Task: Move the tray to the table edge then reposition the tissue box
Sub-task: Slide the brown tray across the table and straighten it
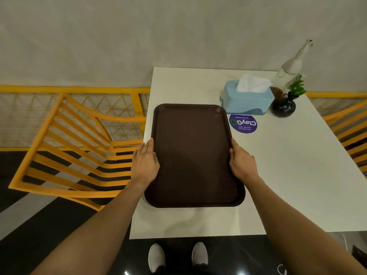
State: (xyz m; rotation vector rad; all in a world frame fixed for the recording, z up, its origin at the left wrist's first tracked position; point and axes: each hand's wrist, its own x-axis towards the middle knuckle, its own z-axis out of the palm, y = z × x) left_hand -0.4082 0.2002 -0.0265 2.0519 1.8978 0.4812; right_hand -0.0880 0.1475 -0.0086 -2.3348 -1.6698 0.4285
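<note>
Brown tray [193,153] flanked by flat hands.

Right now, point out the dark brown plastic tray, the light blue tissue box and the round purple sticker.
dark brown plastic tray [193,155], head view, bare middle of its floor
light blue tissue box [248,101], head view, its front wall
round purple sticker [243,123], head view, its centre

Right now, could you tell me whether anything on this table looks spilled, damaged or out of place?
Nothing stands out. The tray lies flat and empty on the table, the tissue box sits upright, nothing spilled.
</note>
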